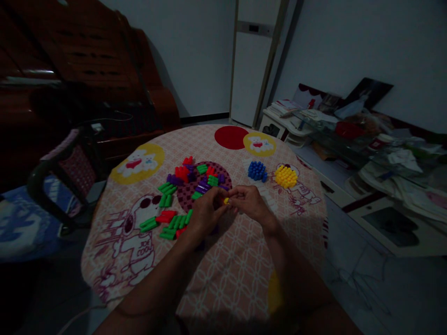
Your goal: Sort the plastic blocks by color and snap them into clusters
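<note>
My left hand (208,211) and my right hand (250,203) meet over the middle of the table, fingertips pinched close together. Between them shows a small yellow piece (226,201), its shape mostly covered by fingers. Left of and beyond my left hand lie loose plastic tube-like pieces: green ones (168,188), red ones (181,174) and purple ones (202,187). Some rest on a dark checkered circle (185,200) on the cloth. Beyond my right hand sit a cluster of blue beads (257,170) and a cluster of yellow beads (286,176).
A patterned cloth (230,270) covers the round table. At the left stands a chair (66,177), with a wooden bench (104,70) behind it. Along the right wall runs a low cabinet (377,218) piled with papers and bags. The room is dim.
</note>
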Available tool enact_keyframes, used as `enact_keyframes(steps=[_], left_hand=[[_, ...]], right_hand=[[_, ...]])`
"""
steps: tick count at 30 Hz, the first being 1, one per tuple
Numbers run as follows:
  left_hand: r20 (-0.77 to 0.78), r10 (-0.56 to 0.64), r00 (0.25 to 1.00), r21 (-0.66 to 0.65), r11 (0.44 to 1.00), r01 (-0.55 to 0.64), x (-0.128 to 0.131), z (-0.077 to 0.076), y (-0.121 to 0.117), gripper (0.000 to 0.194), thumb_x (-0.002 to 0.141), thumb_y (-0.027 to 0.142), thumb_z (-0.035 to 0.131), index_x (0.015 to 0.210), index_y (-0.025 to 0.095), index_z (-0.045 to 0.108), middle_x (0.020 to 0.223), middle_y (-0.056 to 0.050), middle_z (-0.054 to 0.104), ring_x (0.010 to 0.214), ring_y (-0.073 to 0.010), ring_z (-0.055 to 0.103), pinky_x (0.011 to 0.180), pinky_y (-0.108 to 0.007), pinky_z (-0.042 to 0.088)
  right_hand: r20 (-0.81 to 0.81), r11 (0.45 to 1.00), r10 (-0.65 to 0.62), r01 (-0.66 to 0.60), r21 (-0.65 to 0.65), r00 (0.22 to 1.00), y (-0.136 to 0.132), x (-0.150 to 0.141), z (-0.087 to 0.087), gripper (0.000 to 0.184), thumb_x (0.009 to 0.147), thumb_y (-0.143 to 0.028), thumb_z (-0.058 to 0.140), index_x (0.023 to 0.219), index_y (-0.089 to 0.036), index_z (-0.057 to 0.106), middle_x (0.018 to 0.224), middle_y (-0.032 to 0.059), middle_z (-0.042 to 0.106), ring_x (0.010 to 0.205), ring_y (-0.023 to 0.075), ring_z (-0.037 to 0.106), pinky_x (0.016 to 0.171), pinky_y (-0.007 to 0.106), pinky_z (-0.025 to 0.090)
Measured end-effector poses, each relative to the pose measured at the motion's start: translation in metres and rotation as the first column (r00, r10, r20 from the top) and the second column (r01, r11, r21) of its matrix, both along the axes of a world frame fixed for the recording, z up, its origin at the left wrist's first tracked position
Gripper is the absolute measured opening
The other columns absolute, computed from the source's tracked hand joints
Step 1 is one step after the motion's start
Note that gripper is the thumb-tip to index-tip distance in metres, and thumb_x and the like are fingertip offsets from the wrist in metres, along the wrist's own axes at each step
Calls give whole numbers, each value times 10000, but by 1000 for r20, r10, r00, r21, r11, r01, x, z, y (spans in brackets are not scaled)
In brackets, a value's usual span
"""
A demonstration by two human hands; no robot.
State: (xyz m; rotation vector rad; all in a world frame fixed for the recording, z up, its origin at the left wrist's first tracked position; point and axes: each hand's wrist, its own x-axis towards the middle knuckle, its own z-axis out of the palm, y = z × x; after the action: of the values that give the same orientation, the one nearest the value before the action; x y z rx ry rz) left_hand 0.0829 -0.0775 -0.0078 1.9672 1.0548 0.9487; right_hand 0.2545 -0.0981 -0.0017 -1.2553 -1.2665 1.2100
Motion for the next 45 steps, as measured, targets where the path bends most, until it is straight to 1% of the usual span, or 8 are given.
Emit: enact_keyframes(steps=[14, 20, 26, 29, 36, 40, 43, 45], left_hand=[[-88, -16, 996, 83, 996, 23, 0, -11, 8, 255, 826, 221, 678, 1080, 205, 658, 982, -32, 727, 829, -181, 662, 774, -296, 504], [-148, 19, 989, 73, 997, -8, -4, -20, 15, 226, 821, 173, 624, 1036, 197, 690, 1008, -56, 745, 898, -215, 683, 821, -329, 512], [-274, -146, 951, 11, 988, 155, -4, -15, 15, 202, 827, 214, 633, 1014, 198, 707, 981, -54, 746, 879, -212, 681, 772, -303, 477], [-381, -244, 892, -51, 969, 243, 1, -12, 10, 210, 812, 223, 642, 1015, 197, 691, 872, -35, 723, 759, -194, 652, 675, -288, 423], [-322, -261, 910, -82, 965, 248, 6, -20, 6, 315, 699, 177, 682, 1013, 201, 690, 831, -12, 690, 742, -181, 616, 655, -278, 407], [-127, -147, 981, -83, 987, 138, 4, -22, 9, 238, 741, 267, 687, 961, 187, 724, 850, -34, 706, 748, -182, 624, 668, -282, 447], [162, -19, 987, -271, 961, 62, 3, -20, 10, 262, 790, 385, 694, 942, 173, 708, 834, -50, 717, 716, -178, 642, 640, -273, 479], [336, 75, 939, -447, 890, 89, 3, -19, 9, 328, 776, 437, 729, 964, 172, 682, 764, -31, 705, 638, -160, 634, 595, -258, 487]], right_hand=[[-84, 1000, -18, 19, 14, 996, 6, 7, -4, 234, 644, -300, 751, 822, -163, 687, 606, -28, 669, 491, 116, 622, 485, 218, 506], [157, 998, -57, 61, -18, 986, 6, 10, -9, 150, 712, -226, 649, 837, -165, 706, 622, -27, 650, 510, 117, 598, 521, 228, 478], [646, 980, 177, -195, -44, 743, -2, 13, -1, 85, 740, -157, 700, 798, -158, 762, 715, 12, 704, 667, 138, 628, 627, 229, 428], [719, 970, 230, -218, -111, 656, -4, 13, 4, 130, 729, -100, 662, 775, -156, 770, 697, 14, 707, 666, 138, 621, 635, 228, 416], [603, 979, 204, -162, -125, 771, -2, 18, -2, 132, 734, -98, 612, 712, -147, 733, 614, -9, 659, 610, 128, 610, 605, 220, 429], [441, 982, 189, -159, -105, 877, 0, 19, -5, 141, 793, -167, 584, 732, -147, 710, 591, -16, 629, 556, 114, 593, 561, 216, 432], [229, 989, 147, -138, -54, 962, 0, 18, -4, 123, 773, -258, 666, 806, -150, 714, 634, -18, 643, 564, 112, 606, 548, 214, 453], [103, 994, 111, -109, -26, 988, 1, 16, -4, 208, 716, -299, 738, 862, -153, 723, 680, -16, 668, 578, 113, 620, 547, 215, 473]])
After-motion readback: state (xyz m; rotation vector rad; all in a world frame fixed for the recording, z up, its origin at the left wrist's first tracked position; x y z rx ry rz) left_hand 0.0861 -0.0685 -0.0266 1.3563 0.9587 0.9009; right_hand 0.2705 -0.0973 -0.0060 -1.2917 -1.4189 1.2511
